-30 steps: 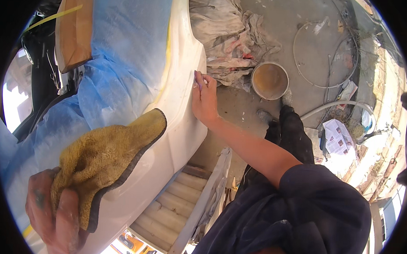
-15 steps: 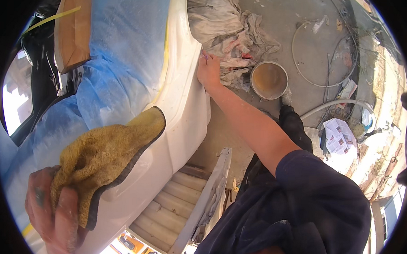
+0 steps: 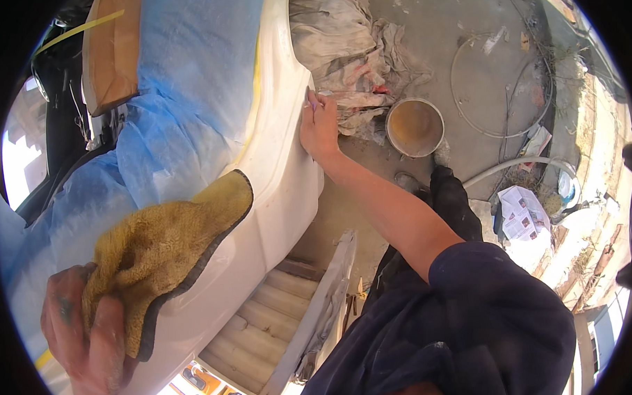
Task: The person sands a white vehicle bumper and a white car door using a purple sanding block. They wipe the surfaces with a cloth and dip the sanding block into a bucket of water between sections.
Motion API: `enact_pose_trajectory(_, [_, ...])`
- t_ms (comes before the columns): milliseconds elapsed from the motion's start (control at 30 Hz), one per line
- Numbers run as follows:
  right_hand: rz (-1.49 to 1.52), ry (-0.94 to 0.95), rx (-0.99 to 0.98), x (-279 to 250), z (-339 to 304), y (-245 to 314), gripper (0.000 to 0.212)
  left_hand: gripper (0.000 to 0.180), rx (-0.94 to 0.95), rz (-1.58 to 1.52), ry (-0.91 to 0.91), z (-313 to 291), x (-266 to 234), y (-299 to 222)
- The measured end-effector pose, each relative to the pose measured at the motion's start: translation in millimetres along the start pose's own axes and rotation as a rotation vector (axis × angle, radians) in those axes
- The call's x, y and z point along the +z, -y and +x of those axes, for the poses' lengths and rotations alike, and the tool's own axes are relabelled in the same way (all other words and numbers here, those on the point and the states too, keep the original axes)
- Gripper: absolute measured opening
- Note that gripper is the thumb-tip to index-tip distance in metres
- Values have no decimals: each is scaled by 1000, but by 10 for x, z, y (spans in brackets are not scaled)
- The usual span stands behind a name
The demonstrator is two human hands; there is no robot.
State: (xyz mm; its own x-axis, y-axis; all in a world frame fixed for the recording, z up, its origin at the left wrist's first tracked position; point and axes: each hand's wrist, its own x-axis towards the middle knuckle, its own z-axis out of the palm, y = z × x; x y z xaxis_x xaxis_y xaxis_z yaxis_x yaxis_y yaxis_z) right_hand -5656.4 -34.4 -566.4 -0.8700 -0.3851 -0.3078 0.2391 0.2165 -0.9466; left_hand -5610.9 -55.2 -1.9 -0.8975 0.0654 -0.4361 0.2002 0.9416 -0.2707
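Note:
My left hand (image 3: 81, 335), at the lower left, is closed on a yellow microfibre cloth (image 3: 147, 251) with a dark border. The cloth drapes over the white car body panel (image 3: 282, 175), beside the blue masking film (image 3: 195, 68). My right hand (image 3: 320, 128) reaches forward to the panel's outer edge, its fingers bent against the white surface. A small purplish bit shows at those fingers, too small to name; the underside of the hand is hidden.
A round bucket (image 3: 390, 141) of brownish liquid stands on the concrete right of my right hand. Crumpled stained sheeting (image 3: 336, 31) lies beyond it. A pale hose (image 3: 519, 163) and a printed sheet (image 3: 523, 213) lie at right. Ribbed pale panels (image 3: 256, 328) are below the car body.
My right hand has slid a little nearer to me along the panel's edge. My left hand and the cloth have barely shifted.

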Motion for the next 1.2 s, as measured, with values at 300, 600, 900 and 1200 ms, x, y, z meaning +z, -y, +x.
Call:
enact_pose_trajectory(300, [-25,11,84,-48,322,-180,48,46,51,47,-37,43,-6,69])
enact_pose_trajectory(600, [-107,62,4,-40,488,-504,55,47,12,-52,-20,78,-51,33])
enact_pose_trajectory(900, [474,92,346,-389,290,-22,48,47,-12,-43,15,-64,-41,7])
enact_pose_trajectory(1200, [-95,156,-26,-401,95,-123,57,43,6,-33,18,-16,-6,1])
